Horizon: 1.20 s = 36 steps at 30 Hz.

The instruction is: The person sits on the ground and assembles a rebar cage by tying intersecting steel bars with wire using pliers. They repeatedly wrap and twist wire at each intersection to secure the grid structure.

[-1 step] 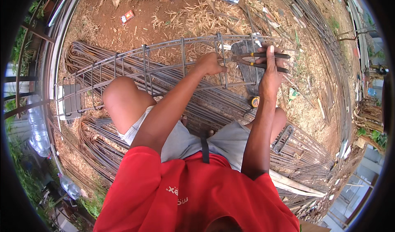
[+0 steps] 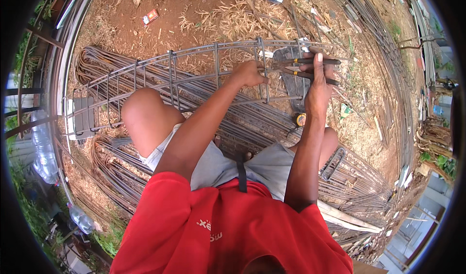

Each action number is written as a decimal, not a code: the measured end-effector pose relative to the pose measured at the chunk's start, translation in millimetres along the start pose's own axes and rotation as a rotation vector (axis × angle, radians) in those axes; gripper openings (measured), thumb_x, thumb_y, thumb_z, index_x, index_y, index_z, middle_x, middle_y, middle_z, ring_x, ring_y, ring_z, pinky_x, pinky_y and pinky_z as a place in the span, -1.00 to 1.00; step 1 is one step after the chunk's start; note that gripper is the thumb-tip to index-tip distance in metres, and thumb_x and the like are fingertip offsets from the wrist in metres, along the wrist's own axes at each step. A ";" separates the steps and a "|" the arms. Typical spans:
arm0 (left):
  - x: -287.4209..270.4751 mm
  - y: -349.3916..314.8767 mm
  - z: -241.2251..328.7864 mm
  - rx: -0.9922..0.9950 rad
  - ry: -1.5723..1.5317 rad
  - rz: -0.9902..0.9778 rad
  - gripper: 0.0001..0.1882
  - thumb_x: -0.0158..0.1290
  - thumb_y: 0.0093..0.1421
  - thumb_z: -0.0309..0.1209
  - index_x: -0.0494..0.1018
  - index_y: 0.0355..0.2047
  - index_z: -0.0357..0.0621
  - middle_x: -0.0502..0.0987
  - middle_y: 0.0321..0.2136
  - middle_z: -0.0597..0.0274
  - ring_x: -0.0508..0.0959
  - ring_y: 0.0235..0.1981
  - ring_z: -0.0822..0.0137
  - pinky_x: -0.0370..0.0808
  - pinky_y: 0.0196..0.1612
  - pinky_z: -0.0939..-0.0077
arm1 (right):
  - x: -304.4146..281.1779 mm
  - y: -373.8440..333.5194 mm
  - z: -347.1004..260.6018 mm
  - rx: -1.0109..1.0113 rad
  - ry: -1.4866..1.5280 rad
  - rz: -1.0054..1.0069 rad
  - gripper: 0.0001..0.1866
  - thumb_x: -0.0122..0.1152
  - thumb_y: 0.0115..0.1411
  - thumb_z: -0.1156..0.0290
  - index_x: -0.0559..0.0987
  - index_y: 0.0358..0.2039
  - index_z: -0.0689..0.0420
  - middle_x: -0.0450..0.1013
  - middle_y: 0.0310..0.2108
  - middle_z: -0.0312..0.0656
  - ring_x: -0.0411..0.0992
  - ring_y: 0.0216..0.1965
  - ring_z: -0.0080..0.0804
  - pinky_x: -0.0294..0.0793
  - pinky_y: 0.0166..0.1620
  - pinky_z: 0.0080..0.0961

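A long rebar cage of straight bars and square stirrups lies across in front of me, over my left knee. My left hand is closed on one of its bars near the right end, fingers curled; anything smaller inside them is hidden. Black-handled pliers with yellow bands are in my right hand. Their handles are spread apart, and the thumb lies over them. The jaws point left and meet the cage at a stirrup beside my left fingers; I cannot tell what they grip.
Bundles of bent rebar lie under the cage and around my legs. A yellow and black tape measure rests by my right forearm. A dark flat slab sits under the cage's right end. A small red box lies on the soil beyond.
The pliers' handles have spread slightly farther apart, the upper one moving away from me. My left hand stays in place on the cage.
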<state>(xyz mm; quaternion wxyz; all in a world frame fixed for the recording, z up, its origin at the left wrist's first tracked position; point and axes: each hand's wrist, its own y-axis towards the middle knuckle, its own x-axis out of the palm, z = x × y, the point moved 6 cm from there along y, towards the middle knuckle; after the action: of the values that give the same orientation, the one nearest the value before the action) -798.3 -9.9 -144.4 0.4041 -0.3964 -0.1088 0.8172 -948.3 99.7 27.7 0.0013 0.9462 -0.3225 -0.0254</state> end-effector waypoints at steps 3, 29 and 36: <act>5.3 6.5 -1.8 -0.030 -0.005 0.018 -0.09 0.45 0.01 0.08 0.53 0.32 -0.08 0.65 0.18 -0.06 0.59 0.26 -0.05 0.33 0.41 -0.04 | 9.3 4.7 10.6 0.013 0.043 -0.118 -0.41 0.18 0.53 0.01 0.49 0.35 0.19 0.58 0.06 -0.16 0.52 -0.12 -0.49 0.52 0.04 -0.43; -0.3 11.6 1.3 -0.092 -0.015 0.086 -0.22 0.45 -0.02 0.13 0.65 0.17 0.06 0.69 0.11 0.11 0.59 0.23 0.03 0.14 0.48 -0.09 | 21.6 35.8 42.2 0.045 0.235 -0.390 -0.25 0.31 0.43 0.21 0.24 0.49 0.25 0.42 0.30 0.10 0.58 0.05 -0.27 0.55 0.26 -0.18; -0.3 11.0 2.2 -0.104 -0.024 -0.003 -0.21 0.44 -0.03 0.15 0.65 0.17 0.06 0.68 0.14 0.10 0.58 0.25 0.02 0.09 0.51 -0.12 | 20.7 55.8 53.1 -0.048 0.028 -0.114 -0.73 0.37 0.38 0.31 0.60 -0.04 0.20 0.57 -0.12 -0.20 0.52 -0.13 -0.44 0.58 0.02 -0.30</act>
<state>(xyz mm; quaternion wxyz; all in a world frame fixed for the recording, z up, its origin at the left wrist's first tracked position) -806.1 -17.0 -148.3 0.3827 -0.4070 -0.1563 0.8145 -968.6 43.7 -25.3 0.0271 0.9630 -0.2676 -0.0201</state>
